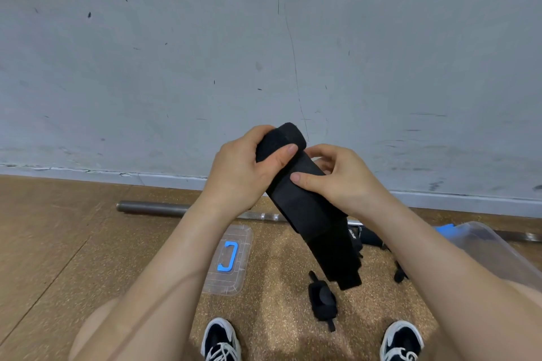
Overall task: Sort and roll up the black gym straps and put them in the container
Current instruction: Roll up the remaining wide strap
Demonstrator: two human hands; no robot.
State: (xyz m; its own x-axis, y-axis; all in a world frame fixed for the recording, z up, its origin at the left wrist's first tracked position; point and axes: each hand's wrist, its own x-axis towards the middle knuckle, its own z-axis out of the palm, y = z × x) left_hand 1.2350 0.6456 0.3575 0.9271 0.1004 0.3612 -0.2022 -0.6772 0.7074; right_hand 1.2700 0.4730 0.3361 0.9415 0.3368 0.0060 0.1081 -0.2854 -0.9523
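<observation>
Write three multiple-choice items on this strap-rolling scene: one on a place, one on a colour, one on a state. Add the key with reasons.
1. Where does the clear lid lie?
A. flat on the floor
B. on a shelf
C. on a chair

2. What colour is the lid's handle?
A. red
B. blue
C. green

3. In what state is the held black strap?
A. fully rolled
B. rolled at its upper end, with the rest hanging
C. spread flat on the ground

Key:
1 A, the lid rests flat on the floor near the left forearm.
2 B, the handle is bright blue.
3 B, the left hand grips the rolled end, the right hand pinches the strap below it, and the tail hangs loose.
</observation>
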